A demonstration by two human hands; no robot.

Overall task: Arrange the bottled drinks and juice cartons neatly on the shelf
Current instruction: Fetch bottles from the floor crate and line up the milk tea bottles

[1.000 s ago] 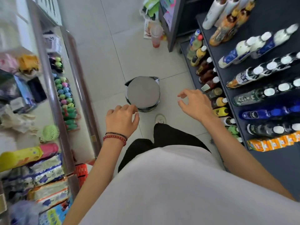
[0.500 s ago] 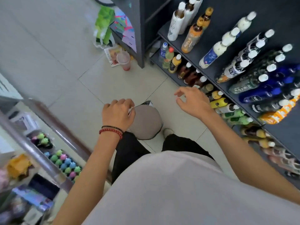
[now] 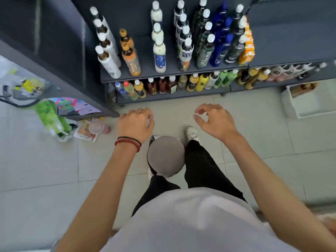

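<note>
Turned to face the drinks shelf

The shelf (image 3: 174,75), a second ago slanting down the right edge, now runs across the top, with its rows of bottles (image 3: 159,57) pointing straight at the camera. The counter of toys on the left has gone from view. A white box (image 3: 309,108) has come in at the right, and the cup (image 3: 96,126) on the floor has slid to the left. The round grey bin (image 3: 165,155), earlier ahead of the left hand (image 3: 135,125), now sits nearer the body, against the legs. The right hand (image 3: 214,122) has left the bottles and hangs over bare floor.
</note>
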